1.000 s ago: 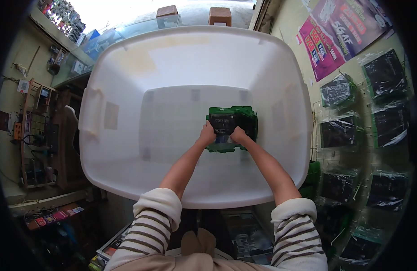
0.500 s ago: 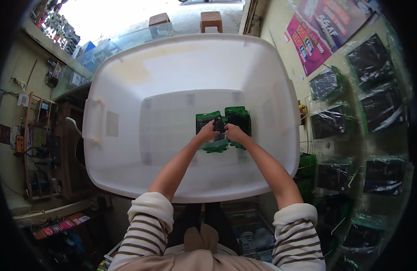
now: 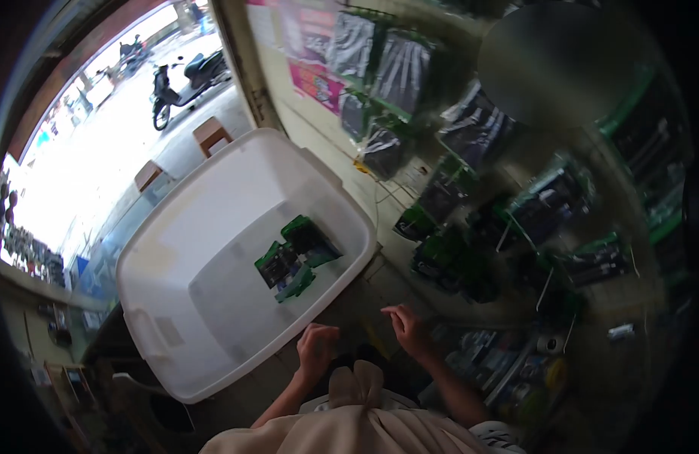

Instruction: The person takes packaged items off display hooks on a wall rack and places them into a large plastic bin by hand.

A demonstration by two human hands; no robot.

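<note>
Several black-and-green flat packs [image 3: 309, 239] lie in a small heap on the floor of the large white plastic tub [image 3: 206, 384]. My left hand [image 3: 317, 351] is just outside the tub's near rim, its fingers curled in with nothing seen in them. To its right, my right hand [image 3: 408, 333] hovers over the dim floor area, fingers partly bent and a little apart, holding nothing. Neither hand touches the packs.
On the right wall hang many plastic-wrapped dark packs [image 3: 478, 125] on hooks and wire racks. Below them sits a glass case with small goods [image 3: 489, 363]. Brown stools [image 3: 211, 135] and a parked motorbike [image 3: 187, 87] stand beyond the tub. A white chair edge [image 3: 134, 380] shows at left.
Both hands have let go of the packs and come back out of the tub toward my body. My view has swung right toward the hanging packs, so the tub appears tilted at left.
</note>
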